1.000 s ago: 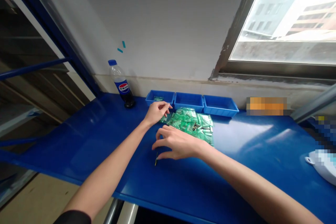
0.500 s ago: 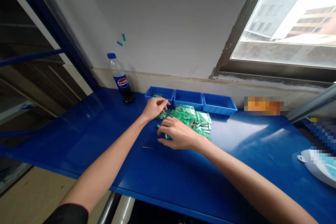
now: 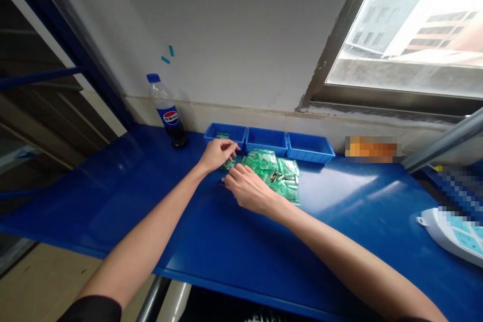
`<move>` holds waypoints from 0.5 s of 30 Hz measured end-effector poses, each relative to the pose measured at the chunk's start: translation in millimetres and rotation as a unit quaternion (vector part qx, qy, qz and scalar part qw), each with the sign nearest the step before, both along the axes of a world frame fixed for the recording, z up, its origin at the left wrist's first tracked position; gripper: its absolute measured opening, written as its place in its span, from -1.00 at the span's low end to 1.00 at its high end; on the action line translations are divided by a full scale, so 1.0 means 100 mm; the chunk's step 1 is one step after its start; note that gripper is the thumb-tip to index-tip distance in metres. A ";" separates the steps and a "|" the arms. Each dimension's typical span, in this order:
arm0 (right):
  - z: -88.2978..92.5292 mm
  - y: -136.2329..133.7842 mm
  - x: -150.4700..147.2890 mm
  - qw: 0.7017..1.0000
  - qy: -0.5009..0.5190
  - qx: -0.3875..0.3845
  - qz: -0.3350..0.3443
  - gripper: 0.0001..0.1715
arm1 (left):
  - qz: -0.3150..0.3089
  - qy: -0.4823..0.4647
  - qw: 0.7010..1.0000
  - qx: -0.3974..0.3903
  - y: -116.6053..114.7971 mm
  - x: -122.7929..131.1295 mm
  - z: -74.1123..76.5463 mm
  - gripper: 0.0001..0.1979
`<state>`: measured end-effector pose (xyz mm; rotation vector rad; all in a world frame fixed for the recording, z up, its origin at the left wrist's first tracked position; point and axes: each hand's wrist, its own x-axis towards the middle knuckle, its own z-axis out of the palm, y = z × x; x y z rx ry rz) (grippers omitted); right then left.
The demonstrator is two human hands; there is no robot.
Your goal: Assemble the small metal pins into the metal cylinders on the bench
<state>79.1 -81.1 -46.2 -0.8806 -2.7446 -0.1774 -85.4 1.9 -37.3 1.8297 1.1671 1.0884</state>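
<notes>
My left hand (image 3: 219,154) is closed in a pinch in front of the left blue bin. Whatever sits between its fingertips is too small to make out. Just below and to the right, my right hand (image 3: 247,186) has its fingers curled together, palm down, closed on a small screwdriver that the fingers mostly hide. A thin bit (image 3: 222,184) pokes out left of those fingers. Beside both hands lies a pile of green, shiny flat packets (image 3: 269,163), with a few dark and metallic pieces on it. More green pieces (image 3: 223,136) lie in the left bin (image 3: 211,132).
A middle bin (image 3: 266,149) and a right bin (image 3: 311,155) continue the row along the wall. A cola bottle (image 3: 170,119) stands at the back left. A blurred orange item (image 3: 372,150) and a white-and-teal case (image 3: 453,234) lie on the right of the blue table (image 3: 211,251).
My right hand has closed its fingers, and the small yellow-handled screwdriver no longer lies on the table. My left hand stays pinched near the bin. The view has shifted slightly.
</notes>
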 end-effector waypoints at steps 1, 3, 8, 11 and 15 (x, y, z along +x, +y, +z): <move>0.01 0.01 0.02 1.000 0.022 -0.005 -0.001 -0.82 | -0.003 0.004 1.000 0.004 0.00 0.00 0.01 -0.65; 0.04 0.03 0.06 0.996 0.088 -0.025 -0.005 -0.80 | -0.005 0.014 1.000 0.012 -0.01 0.00 0.03 -0.66; 0.12 0.15 0.20 0.948 0.283 -0.139 -0.051 -0.91 | -0.006 0.030 0.999 0.014 -0.02 0.01 0.05 -0.68; 0.18 0.26 0.35 0.889 0.371 -0.253 -0.082 -0.93 | -0.011 0.023 1.000 0.009 -0.04 0.03 0.06 -0.68; 0.26 0.38 0.56 0.838 0.424 -0.327 -0.104 -0.85 | -0.041 0.003 0.999 0.003 -0.07 0.07 0.05 -0.68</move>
